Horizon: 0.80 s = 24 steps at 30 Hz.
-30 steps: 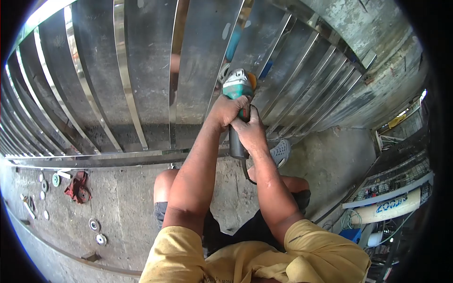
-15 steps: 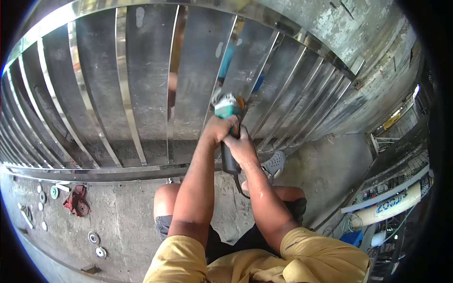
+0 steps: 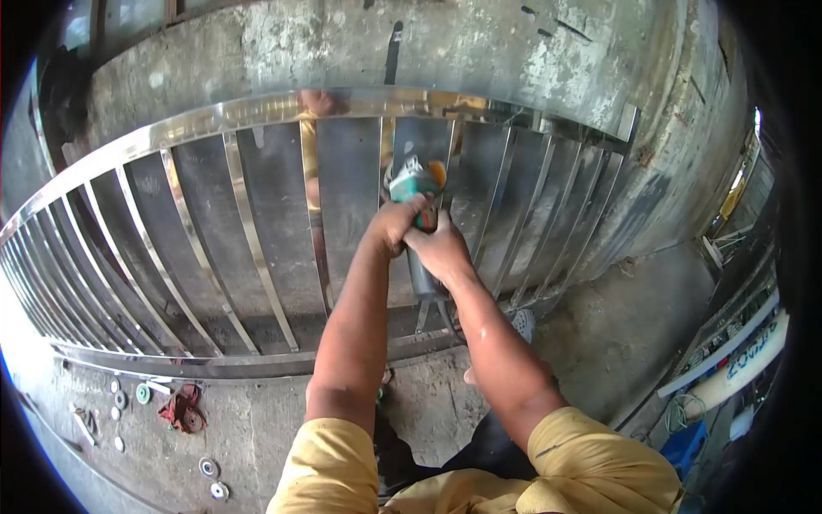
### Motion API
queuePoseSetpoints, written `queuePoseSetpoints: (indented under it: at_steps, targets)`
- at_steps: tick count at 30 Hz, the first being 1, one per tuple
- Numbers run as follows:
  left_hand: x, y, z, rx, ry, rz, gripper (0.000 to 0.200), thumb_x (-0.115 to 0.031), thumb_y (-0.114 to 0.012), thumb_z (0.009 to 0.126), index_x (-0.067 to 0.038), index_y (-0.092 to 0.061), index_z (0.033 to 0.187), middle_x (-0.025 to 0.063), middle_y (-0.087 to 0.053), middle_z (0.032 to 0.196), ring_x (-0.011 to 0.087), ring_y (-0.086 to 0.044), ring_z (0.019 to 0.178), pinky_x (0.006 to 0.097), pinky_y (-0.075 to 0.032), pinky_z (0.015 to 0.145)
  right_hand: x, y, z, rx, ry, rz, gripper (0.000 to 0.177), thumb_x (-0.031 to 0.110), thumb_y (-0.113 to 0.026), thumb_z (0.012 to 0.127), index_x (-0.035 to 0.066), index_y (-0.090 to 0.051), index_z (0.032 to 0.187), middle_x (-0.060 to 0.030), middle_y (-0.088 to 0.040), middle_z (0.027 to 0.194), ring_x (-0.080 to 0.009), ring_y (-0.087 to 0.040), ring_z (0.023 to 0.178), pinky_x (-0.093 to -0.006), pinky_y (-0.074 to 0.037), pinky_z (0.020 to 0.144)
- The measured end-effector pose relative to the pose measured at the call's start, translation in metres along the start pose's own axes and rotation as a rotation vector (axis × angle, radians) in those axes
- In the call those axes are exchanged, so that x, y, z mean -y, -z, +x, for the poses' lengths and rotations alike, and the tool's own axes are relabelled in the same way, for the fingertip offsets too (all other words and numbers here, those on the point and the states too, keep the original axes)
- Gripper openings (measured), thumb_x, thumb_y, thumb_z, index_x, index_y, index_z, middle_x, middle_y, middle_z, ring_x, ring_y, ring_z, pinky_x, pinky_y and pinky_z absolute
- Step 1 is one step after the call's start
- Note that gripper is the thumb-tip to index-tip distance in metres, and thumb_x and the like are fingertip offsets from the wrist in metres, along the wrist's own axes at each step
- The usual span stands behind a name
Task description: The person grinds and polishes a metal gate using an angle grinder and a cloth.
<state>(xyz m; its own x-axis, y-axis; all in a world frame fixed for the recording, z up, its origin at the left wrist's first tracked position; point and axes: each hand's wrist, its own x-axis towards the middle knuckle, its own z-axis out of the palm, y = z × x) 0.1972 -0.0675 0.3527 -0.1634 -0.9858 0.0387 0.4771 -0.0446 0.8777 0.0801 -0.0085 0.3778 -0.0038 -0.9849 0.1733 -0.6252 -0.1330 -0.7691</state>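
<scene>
Both my hands grip a green and black angle grinder [image 3: 417, 182], its head pointing away from me against the upright bars of a shiny metal railing [image 3: 244, 230]. My left hand [image 3: 396, 224] is wrapped round the body just behind the green head. Slightly lower and to the right, my right hand [image 3: 443, 247] holds the same body. Below the hands the dark rear end of the grinder shows, with a cord running from it. Where exactly the disc meets the metal is too blurred to tell.
Behind the railing stands a stained concrete wall [image 3: 334, 43]. Several grinding discs [image 3: 209, 468] and a red cloth [image 3: 181, 408] lie on the floor at the lower left. At the right are a white pipe [image 3: 745, 364] with blue lettering and a blue object [image 3: 685, 447].
The view has shifted, so the railing's top rail sits lower and more wall shows. The grinder, still in both hands, is now higher along the bars, nearer the top rail.
</scene>
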Motion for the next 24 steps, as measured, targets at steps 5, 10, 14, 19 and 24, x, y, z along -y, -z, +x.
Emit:
queuePoseSetpoints:
  at_steps: [5,10,14,19,24]
  targets:
    - [-0.054,-0.024,0.011,0.101,-0.058,-0.094,0.039,-0.027,-0.073,0.091,0.004,-0.061,0.112,0.0117,-0.068,0.098,0.0214,-0.067,0.082,0.0349,-0.056,0.075,0.043,0.028,0.017,-0.104,0.095,-0.063,0.078,0.044,-0.068,0.077,-0.005,-0.042,0.131,-0.0304,-0.065,0.114,-0.0456,-0.064,0.108,-0.0478,-0.051,0.093]
    - [-0.035,-0.019,0.028,0.177,-0.064,-0.241,0.042,-0.031,-0.074,0.09,0.003,-0.061,0.112,0.0112,-0.068,0.099,0.021,-0.068,0.085,0.0353,-0.056,0.077,0.048,0.031,0.015,-0.142,0.082,-0.187,0.073,0.039,-0.071,0.076,-0.003,-0.043,0.128,-0.0297,-0.066,0.111,-0.0456,-0.064,0.106,-0.0489,-0.051,0.091]
    - [-0.025,-0.017,0.03,0.201,-0.063,-0.28,0.043,-0.033,-0.074,0.09,0.002,-0.061,0.114,0.0119,-0.068,0.102,0.0219,-0.068,0.088,0.0362,-0.056,0.081,0.047,0.033,0.011,-0.132,0.045,-0.248,0.074,0.038,-0.069,0.077,-0.002,-0.041,0.132,-0.0287,-0.066,0.112,-0.043,-0.066,0.105,-0.0486,-0.053,0.09]
    - [-0.039,-0.011,0.038,0.237,-0.015,-0.29,0.043,-0.031,-0.073,0.091,0.001,-0.06,0.116,0.0124,-0.068,0.103,0.0227,-0.067,0.091,0.0369,-0.056,0.084,0.064,0.033,0.014,-0.112,0.006,-0.238,0.076,0.037,-0.069,0.076,-0.004,-0.04,0.133,-0.0282,-0.066,0.113,-0.042,-0.067,0.105,-0.0479,-0.054,0.091]
    - [-0.042,-0.016,0.031,0.24,0.006,-0.294,0.041,-0.031,-0.073,0.091,-0.001,-0.059,0.116,0.0112,-0.068,0.103,0.0223,-0.067,0.092,0.0365,-0.055,0.085,0.062,0.036,0.013,-0.092,0.014,-0.213,0.079,0.036,-0.07,0.075,-0.004,-0.039,0.135,-0.0283,-0.065,0.116,-0.042,-0.066,0.107,-0.0474,-0.053,0.093]
